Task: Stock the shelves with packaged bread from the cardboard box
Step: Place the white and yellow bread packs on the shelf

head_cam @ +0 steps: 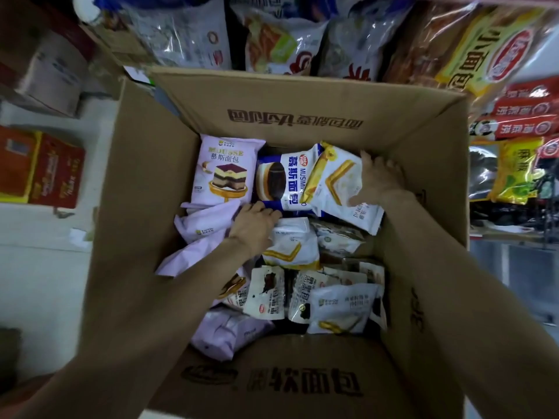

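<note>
An open cardboard box (145, 182) stands below me, holding several bread packs. Both my arms reach down into it. My right hand (379, 179) grips a white pack with a yellow chevron (335, 179) at the box's far right and holds it tilted. My left hand (254, 225) lies at the near edge of a blue and white mousse pack (284, 179), its fingers curled at that edge. A lilac mousse pack (222, 170) leans upright at the far left. More white, lilac and brown packs fill the near half of the box.
Shelves behind the box hold large bread bags (272, 37). To the right hang red and yellow snack packs (514, 170). Red and yellow cartons (39, 170) and a brown carton (51, 74) sit on the white floor at the left.
</note>
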`<state>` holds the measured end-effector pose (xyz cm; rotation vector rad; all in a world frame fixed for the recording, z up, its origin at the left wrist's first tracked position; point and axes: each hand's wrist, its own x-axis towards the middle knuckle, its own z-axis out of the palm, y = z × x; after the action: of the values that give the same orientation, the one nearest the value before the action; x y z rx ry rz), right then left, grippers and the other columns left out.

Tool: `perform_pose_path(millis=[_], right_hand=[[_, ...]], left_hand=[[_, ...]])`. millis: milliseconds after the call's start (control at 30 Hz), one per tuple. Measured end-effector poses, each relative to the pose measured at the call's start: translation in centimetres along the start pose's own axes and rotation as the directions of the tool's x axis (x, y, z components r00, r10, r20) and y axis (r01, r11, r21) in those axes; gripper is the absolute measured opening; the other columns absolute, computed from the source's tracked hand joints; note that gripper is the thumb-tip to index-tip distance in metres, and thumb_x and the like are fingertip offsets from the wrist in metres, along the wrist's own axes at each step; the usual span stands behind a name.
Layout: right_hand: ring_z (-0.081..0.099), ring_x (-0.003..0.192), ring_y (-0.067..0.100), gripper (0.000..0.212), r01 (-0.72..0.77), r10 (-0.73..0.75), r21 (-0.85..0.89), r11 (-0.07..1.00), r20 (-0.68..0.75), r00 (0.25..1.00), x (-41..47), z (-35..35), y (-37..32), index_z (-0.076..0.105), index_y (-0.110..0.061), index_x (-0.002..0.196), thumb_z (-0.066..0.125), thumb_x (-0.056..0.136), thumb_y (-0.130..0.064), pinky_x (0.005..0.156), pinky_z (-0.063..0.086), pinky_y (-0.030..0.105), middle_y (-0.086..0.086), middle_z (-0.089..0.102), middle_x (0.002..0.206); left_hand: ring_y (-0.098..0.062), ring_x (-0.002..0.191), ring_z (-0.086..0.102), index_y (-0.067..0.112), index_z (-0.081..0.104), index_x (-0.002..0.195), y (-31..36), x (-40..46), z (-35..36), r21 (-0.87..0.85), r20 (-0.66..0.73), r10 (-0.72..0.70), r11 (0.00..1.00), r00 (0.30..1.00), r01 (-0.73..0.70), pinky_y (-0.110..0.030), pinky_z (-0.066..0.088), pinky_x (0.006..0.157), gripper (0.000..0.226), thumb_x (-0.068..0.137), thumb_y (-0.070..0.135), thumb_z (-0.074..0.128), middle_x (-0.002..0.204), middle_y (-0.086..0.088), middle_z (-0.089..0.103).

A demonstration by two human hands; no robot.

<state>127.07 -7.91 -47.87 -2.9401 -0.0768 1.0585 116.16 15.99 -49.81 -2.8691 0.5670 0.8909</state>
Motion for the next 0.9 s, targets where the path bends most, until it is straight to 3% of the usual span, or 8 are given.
perform_pose_path(millis=[100, 167, 267, 367, 500, 667, 767, 900], right_hand=[[0.032, 0.129, 0.036, 0.067, 0.054, -0.03, -0.188, 0.981, 0.128, 0.991, -0.9, -0.8, 0.6, 0.049, -0.013, 0.113, 0.078, 0.067, -0.054, 0.108, 0.024, 0.042, 0.011, 0.047, 0.127], [0.038, 0.123, 0.034, 0.052, 0.104, -0.068, -0.191, 0.976, 0.184, 0.98, -1.7, -0.9, 1.0, 0.048, -0.016, 0.085, 0.077, 0.067, -0.055, 0.104, 0.028, 0.041, 0.006, 0.052, 0.108], [0.039, 0.127, 0.033, 0.081, 0.124, -0.123, 0.007, 0.992, 0.185, 0.975, -3.5, -0.8, 1.1, 0.039, -0.016, 0.133, 0.081, 0.068, -0.041, 0.1, 0.037, 0.041, 0.011, 0.044, 0.138], [0.054, 0.112, 0.034, 0.08, 0.095, -0.118, 0.133, 0.987, 0.177, 0.977, -6.1, -0.6, 0.6, 0.033, -0.017, 0.136, 0.081, 0.072, -0.019, 0.079, 0.048, 0.04, 0.014, 0.051, 0.13], [0.061, 0.094, 0.031, 0.047, 0.014, 0.018, 0.33, 0.944, -0.097, 0.995, -10.6, -1.0, -0.3, 0.051, -0.02, 0.12, 0.074, 0.078, -0.024, 0.072, 0.051, 0.036, 0.008, 0.064, 0.107], [0.067, 0.081, 0.015, 0.007, 0.243, 0.154, 0.721, 0.649, -0.437, 0.886, -16.2, -4.2, -0.5, 0.071, -0.017, 0.085, 0.073, 0.079, -0.014, 0.073, 0.053, 0.031, 0.0, 0.072, 0.083], [0.065, 0.094, 0.02, 0.02, 0.236, 0.111, 0.717, 0.656, -0.401, 0.909, -16.4, -4.1, -0.7, 0.067, -0.012, 0.1, 0.072, 0.081, -0.014, 0.079, 0.051, 0.033, 0.007, 0.068, 0.102], [0.048, 0.117, 0.031, 0.059, 0.065, 0.102, 0.734, 0.676, -0.18, 0.978, -13.9, -0.6, -0.9, 0.042, -0.008, 0.13, 0.072, 0.082, -0.023, 0.087, 0.041, 0.033, 0.017, 0.046, 0.13]], left_hand=[[-0.022, 0.116, 0.047, 0.018, 0.046, 0.126, -0.4, -0.2, -0.1, -0.02, -0.065, 0.033, 0.999, 0.997, -0.034, -0.033, 0.033, 0.094, 0.047, 0.085, 0.038, 0.058, 0.125, -0.002, 0.054], [-0.023, 0.113, 0.051, 0.018, 0.046, 0.127, -0.4, -0.8, -0.2, -0.062, -0.063, 0.039, 0.997, 0.997, -0.043, -0.033, 0.038, 0.089, 0.049, 0.086, 0.041, 0.058, 0.125, -0.003, 0.054], [-0.026, 0.112, 0.053, 0.019, 0.043, 0.134, -0.6, -2.1, -0.5, -0.178, -0.058, 0.011, 0.984, 0.998, -0.021, -0.034, 0.043, 0.084, 0.055, 0.087, 0.044, 0.059, 0.13, -0.003, 0.05], [-0.027, 0.107, 0.057, 0.02, 0.05, 0.129, -1.3, -3.9, -1.0, -0.433, -0.067, -0.103, 0.899, 0.992, 0.064, -0.035, 0.046, 0.078, 0.055, 0.082, 0.042, 0.067, 0.12, -0.004, 0.057], [-0.02, 0.088, 0.06, 0.018, 0.054, 0.122, -2.0, -7.3, -3.3, -0.726, -0.063, -0.36, 0.656, 0.931, 0.205, -0.031, 0.044, 0.067, 0.055, 0.078, 0.044, 0.074, 0.101, -0.001, 0.063], [-0.018, 0.079, 0.062, 0.027, 0.057, 0.111, -2.3, -11.7, -7.2, -0.917, -0.087, -0.547, 0.37, 0.833, 0.147, -0.039, 0.052, 0.069, 0.036, 0.081, 0.041, 0.072, 0.096, 0.001, 0.062], [-0.019, 0.082, 0.064, 0.031, 0.06, 0.107, -2.3, -13.0, -8.6, -0.964, -0.047, -0.62, 0.234, 0.783, 0.128, -0.046, 0.055, 0.073, 0.036, 0.078, 0.048, 0.073, 0.097, 0.005, 0.064], [-0.02, 0.085, 0.064, 0.024, 0.059, 0.115, -1.2, -12.5, -8.6, -0.951, -0.024, -0.639, 0.252, 0.769, 0.18, -0.045, 0.054, 0.074, 0.044, 0.08, 0.047, 0.072, 0.103, -0.001, 0.065]])
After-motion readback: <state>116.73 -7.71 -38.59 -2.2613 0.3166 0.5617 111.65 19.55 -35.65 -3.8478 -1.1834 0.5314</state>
